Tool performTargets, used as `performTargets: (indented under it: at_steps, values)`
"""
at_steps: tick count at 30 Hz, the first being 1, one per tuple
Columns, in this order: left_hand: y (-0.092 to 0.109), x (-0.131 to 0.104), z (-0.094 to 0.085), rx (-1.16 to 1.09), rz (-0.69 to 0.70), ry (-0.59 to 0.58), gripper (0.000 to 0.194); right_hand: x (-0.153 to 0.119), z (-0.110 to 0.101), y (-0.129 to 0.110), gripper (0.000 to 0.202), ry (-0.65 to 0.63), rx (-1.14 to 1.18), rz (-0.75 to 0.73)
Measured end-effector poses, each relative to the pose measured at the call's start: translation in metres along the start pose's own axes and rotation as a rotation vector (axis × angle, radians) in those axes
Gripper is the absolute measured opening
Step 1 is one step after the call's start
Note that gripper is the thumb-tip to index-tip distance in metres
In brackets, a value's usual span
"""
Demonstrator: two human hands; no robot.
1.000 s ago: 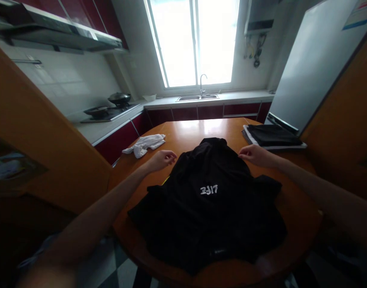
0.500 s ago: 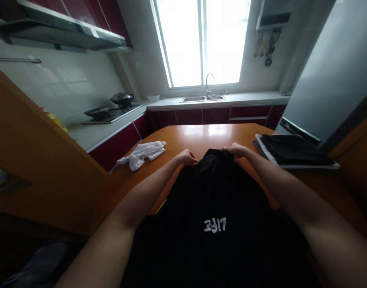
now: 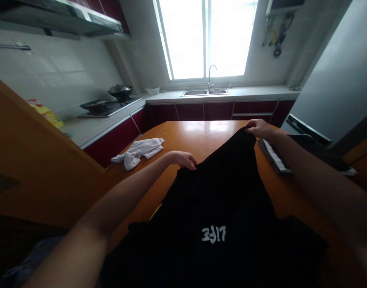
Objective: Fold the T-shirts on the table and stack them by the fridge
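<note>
A black T-shirt (image 3: 219,192) with white lettering, upside down from where I look, spreads over the near part of the wooden table (image 3: 189,138). My left hand (image 3: 185,159) pinches its far edge on the left. At the far right corner my right hand (image 3: 258,129) grips the same edge, higher and farther out. Between the two hands the edge runs taut on a slant. A bit of yellow shows at the shirt's left side. The near part of the shirt fades into dark at the bottom of the view.
A crumpled white garment (image 3: 138,152) lies on the table's left. Folded dark and white clothes (image 3: 276,158) sit at the right, partly behind my right forearm. Beyond the table are a sink (image 3: 204,92), a stove with pans (image 3: 120,91) and a fridge (image 3: 330,76).
My right hand has moved away to the right and up, pulling the shirt's far edge out straight. The hands are wider apart. My left hand has shifted only slightly; the camera view has tilted down a little.
</note>
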State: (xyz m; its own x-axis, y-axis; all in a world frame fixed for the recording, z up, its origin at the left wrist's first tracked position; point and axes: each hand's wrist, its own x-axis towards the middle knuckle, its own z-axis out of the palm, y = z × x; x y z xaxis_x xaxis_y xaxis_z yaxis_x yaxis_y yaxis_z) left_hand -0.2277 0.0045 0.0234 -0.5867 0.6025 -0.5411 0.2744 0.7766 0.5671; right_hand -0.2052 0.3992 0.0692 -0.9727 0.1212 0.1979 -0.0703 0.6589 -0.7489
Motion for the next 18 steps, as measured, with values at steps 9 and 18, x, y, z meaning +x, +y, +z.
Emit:
performTargets:
  at_steps: [9,18]
  values:
    - [-0.008,-0.039,-0.041,-0.464,0.050,0.122,0.042,-0.007,-0.007,0.007,0.020,0.035,0.212,0.072]
    - [-0.051,0.004,-0.065,-0.847,0.097,0.777,0.050,0.007,0.026,0.020,0.020,0.423,-0.073,-0.028]
